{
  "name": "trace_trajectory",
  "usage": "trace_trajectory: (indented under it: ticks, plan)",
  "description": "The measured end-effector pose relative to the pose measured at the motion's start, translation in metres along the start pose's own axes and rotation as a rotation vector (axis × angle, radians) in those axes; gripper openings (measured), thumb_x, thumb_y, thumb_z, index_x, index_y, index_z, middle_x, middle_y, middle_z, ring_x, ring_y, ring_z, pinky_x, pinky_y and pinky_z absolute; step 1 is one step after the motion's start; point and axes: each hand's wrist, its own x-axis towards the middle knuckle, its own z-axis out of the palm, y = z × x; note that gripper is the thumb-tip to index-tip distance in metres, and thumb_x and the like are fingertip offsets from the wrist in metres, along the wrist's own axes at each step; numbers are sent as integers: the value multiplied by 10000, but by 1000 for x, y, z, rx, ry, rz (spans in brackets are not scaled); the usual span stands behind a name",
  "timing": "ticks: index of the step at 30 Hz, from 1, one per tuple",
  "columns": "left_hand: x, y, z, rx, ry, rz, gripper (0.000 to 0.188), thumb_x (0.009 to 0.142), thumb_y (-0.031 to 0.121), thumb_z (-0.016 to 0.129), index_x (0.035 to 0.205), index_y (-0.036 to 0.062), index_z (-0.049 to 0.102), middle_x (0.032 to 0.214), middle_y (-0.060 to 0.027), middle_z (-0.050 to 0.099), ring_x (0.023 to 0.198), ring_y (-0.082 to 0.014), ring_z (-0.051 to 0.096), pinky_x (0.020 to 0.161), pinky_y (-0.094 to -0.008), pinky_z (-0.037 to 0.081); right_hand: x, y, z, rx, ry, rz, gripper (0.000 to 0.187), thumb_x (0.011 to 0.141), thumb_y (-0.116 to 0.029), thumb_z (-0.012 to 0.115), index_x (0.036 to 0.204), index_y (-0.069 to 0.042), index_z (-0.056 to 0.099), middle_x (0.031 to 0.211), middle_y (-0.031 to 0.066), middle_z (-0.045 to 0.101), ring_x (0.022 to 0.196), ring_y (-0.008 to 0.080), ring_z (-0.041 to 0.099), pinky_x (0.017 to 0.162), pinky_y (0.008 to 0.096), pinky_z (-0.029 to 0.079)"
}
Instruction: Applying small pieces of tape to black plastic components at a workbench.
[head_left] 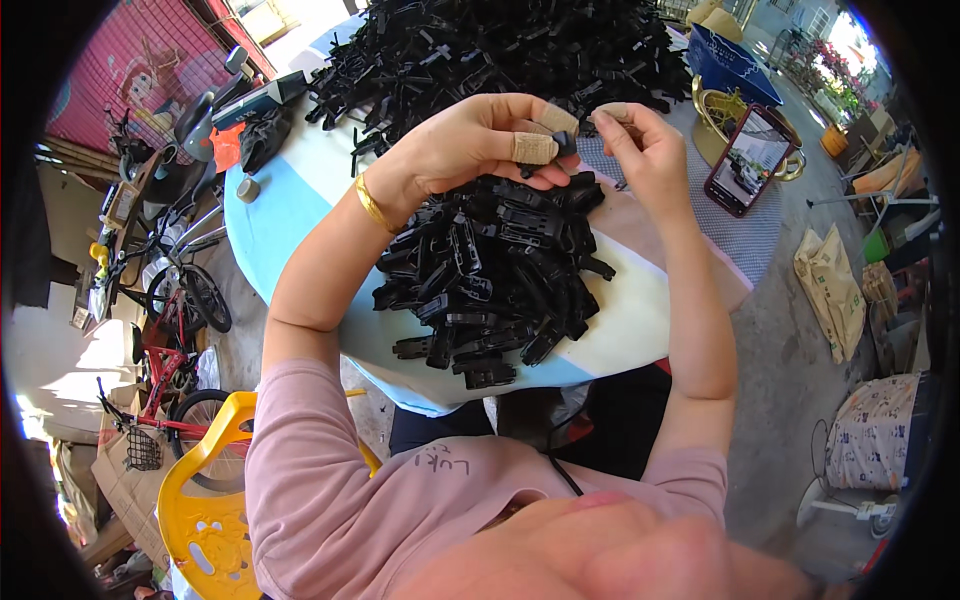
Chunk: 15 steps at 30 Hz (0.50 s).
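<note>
My left hand (465, 140) is closed around a small black plastic part (566, 143), which pokes out between its taped fingers. Just to the right, my right hand (655, 150) is raised with thumb and fingertips pinched together; whether anything tiny sits in the pinch I cannot make out. A narrow gap separates the two hands. Below them on the table lies a pile of black plastic pieces (480, 262), long and clip-like. Beyond the hands a much larger heap of similar black parts (500, 55) covers the far side of the table.
The round table (305, 235) wears a pale blue and white cover. At its right stand a phone (748, 160), a gold-coloured pot (712, 135) and a blue bin (735, 68). A small cup (248, 188) sits at the left edge. A yellow chair (205, 490) and red bicycle (165, 375) stand left.
</note>
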Motion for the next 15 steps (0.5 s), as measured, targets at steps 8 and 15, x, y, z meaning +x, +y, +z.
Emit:
trace_trajectory:
  ticks: [8,15]
  plan:
    - [-3,3,-8,538,-28,61,162,760,50,654,909,-14,639,981,-76,615,900,-123,570,821,-259,456,4,8,-6,-84,44,6,172,827,-167,618,880,-4,630,679,-26,570,595,30,492,548,166,402]
    - [26,-10,-35,831,365,167,151,817,129,590,876,-8,610,853,-66,641,813,-124,600,745,-241,470,2,11,-1,-127,-3,5,174,826,-183,617,874,-16,634,669,-30,568,592,37,497,548,172,411]
